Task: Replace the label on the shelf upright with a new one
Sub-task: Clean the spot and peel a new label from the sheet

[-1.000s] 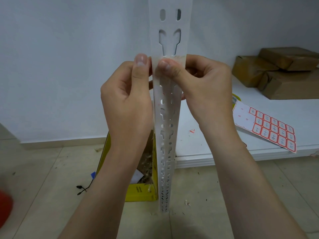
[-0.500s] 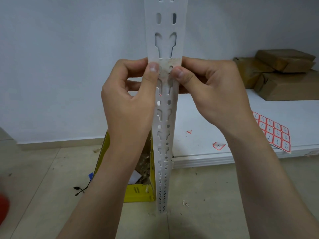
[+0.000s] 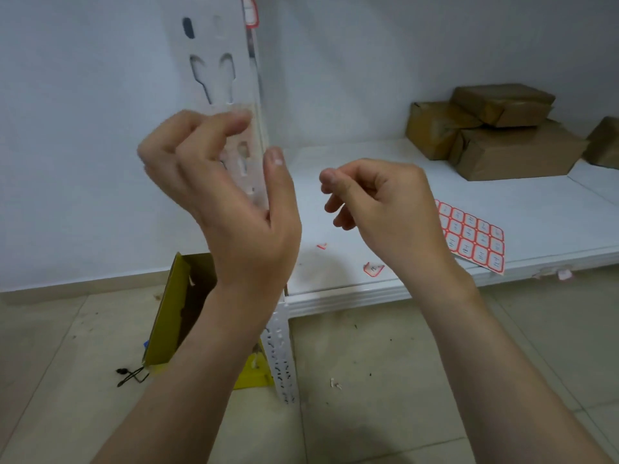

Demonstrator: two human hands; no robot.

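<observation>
The white slotted shelf upright rises in the middle, with dull sticker residue below its keyhole slots. My left hand is in front of it, blurred, fingers curled and spread, its fingertips close to the upright; it holds nothing I can see. My right hand hangs off to the right of the upright, fingers loosely pinched; whether a scrap is between them I cannot tell. A red-bordered label sticks on the upright's side face at the top. A sheet of red-bordered labels lies on the white shelf board.
A peeled label and a red scrap lie on the board. Brown wrapped parcels are stacked at the back right. A yellow box stands on the tiled floor left of the upright, a black cord beside it.
Both hands have come off the upright. My right hand drew away to the right; my left hand opened and is moving. The view has shifted so the upright's side face shows.
</observation>
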